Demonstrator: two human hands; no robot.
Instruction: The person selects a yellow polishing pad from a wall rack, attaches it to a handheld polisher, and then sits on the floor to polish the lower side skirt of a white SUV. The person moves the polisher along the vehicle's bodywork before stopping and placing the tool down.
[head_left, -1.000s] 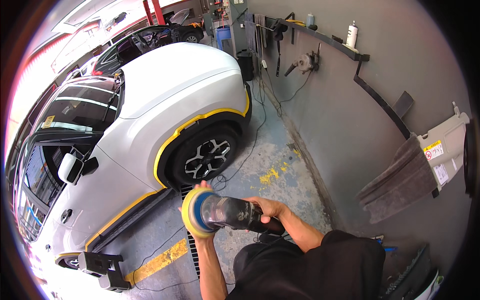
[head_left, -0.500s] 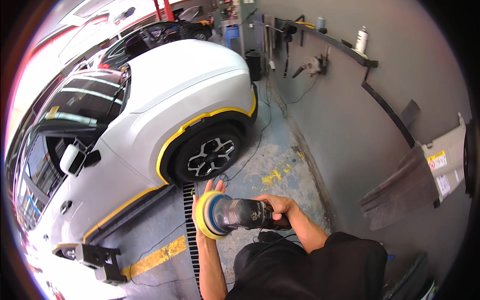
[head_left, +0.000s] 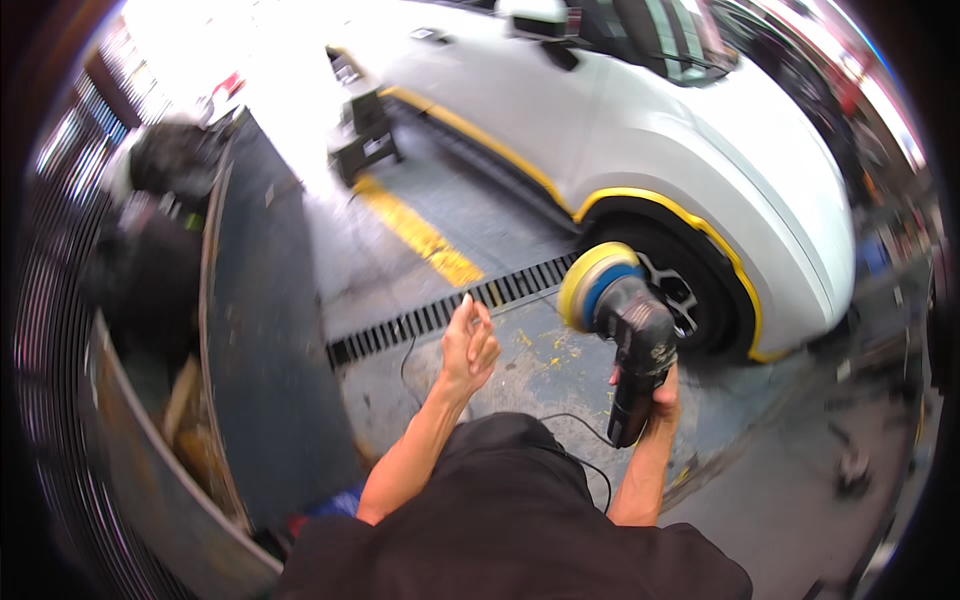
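My right hand (head_left: 664, 393) is wrapped round the black handle of a polisher (head_left: 637, 345). The tool's head tilts up and to the left, bearing a round yellow foam pad (head_left: 580, 282) on a blue backing. Apart from it, my left hand (head_left: 472, 345) is raised in front of me over the floor, its fingers loosely bent and nothing visible in them. Beyond the polisher stands a white car (head_left: 640, 130) with yellow tape (head_left: 690, 213) along its wheel arch and sill. The pad overlaps the front wheel (head_left: 690, 290) in view; contact with the car cannot be made out.
A black cord (head_left: 575, 418) hangs near my body. A slotted floor drain (head_left: 400, 325) runs toward the car, beside a worn yellow floor line (head_left: 420, 235). To the left are a dark metal panel (head_left: 270, 330) and heaped dark items. A black step stool (head_left: 362, 135) stands beside the car.
The view has swung left. My left hand has come away from the pad's side. The polisher, still in my right hand, now points more upward and sits to the right.
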